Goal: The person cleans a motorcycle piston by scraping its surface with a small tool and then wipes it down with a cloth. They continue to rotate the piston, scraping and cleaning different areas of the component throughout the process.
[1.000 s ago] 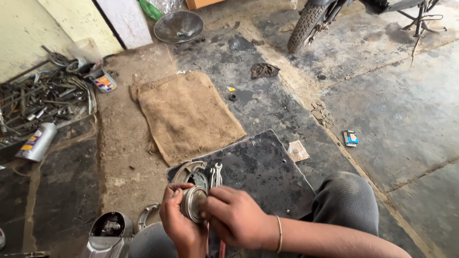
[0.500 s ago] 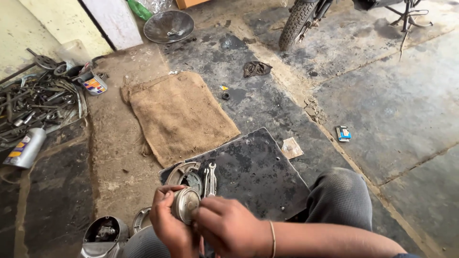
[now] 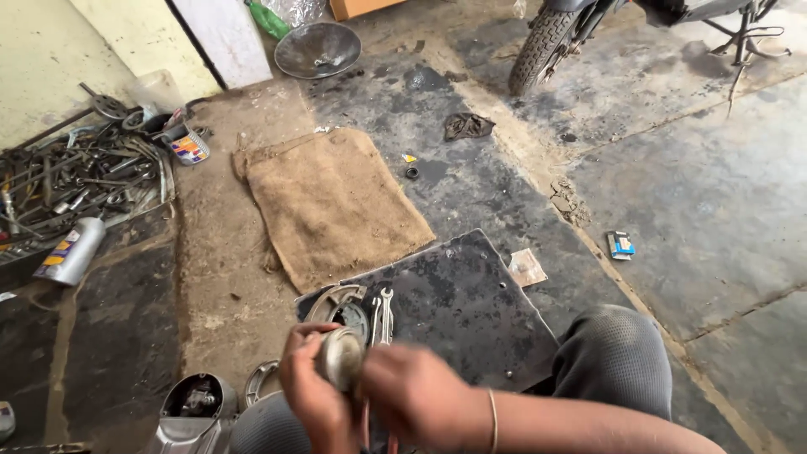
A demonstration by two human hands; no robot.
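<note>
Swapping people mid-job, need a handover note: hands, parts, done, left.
Left hand grips a round metal part from the side; right hand, blurred, covers its near face. Both are above the dark mat. On the mat: a spanner and a curved metal cover. An open engine casing sits by the left knee, burlap sack beyond. Done: part lifted off the mat. Left: it is not yet set down or fitted anywhere.

A dull, grey round metal part (image 3: 340,357) is sitting between the left hand (image 3: 313,395) and right hand (image 3: 416,395), its face looking worn and matt. A shiny steel spanner (image 3: 383,315) is lying on a dark, greasy rubber mat (image 3: 471,303). Far left of it, a coarse woven burlap sack (image 3: 336,202) is showing frayed edges. The concrete floor (image 3: 714,193) is looking rough and oil-stained.
</note>
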